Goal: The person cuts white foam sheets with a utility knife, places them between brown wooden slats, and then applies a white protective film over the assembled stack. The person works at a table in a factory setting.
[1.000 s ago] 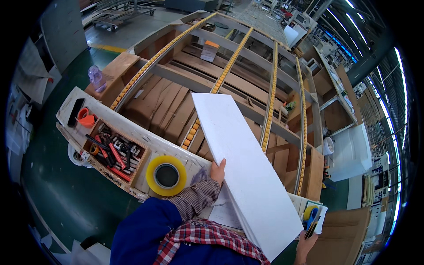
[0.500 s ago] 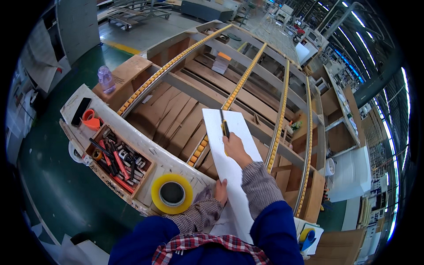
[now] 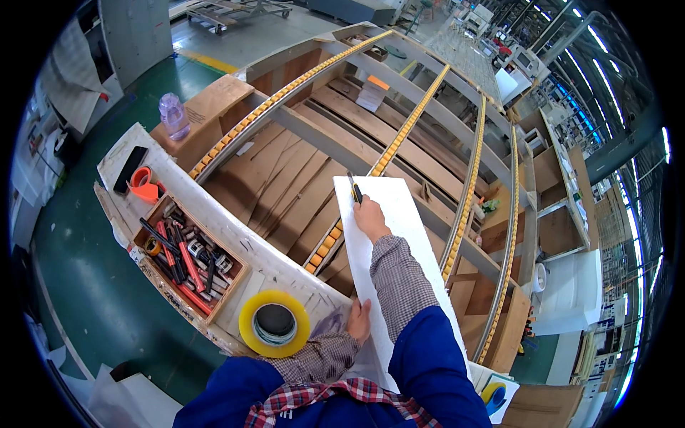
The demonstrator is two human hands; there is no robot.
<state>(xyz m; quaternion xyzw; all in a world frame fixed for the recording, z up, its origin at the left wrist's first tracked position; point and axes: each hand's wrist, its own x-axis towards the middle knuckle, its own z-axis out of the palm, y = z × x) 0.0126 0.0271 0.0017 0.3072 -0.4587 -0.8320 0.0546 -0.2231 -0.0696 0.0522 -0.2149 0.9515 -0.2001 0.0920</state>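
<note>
A long white foam sheet (image 3: 409, 235) lies across the frame in front of me, its near end running toward my body. My right hand (image 3: 372, 220) is closed round a black and yellow utility knife (image 3: 356, 190), whose tip is by the sheet's far left corner. Lower down, my left hand (image 3: 359, 321) grips the sheet's left edge, thumb upward; its other fingers are partly hidden. Left of that hand, a big roll of clear yellowish tape (image 3: 251, 329) rests on the bench edge (image 3: 262, 265).
Roller tracks (image 3: 407, 118) with yellow wheels span the wooden frame. At left are a wooden tool box (image 3: 235, 274) of pens and tools, an orange tape dispenser (image 3: 145, 187), a black phone (image 3: 131, 168) and a clear bottle (image 3: 173, 118). A blue-yellow tape roll (image 3: 492, 396) sits at lower right.
My right hand and the knife have shifted from the middle of the sheet to its left edge near the far corner. My left hand stays on the sheet. The whole view has turned slightly.
</note>
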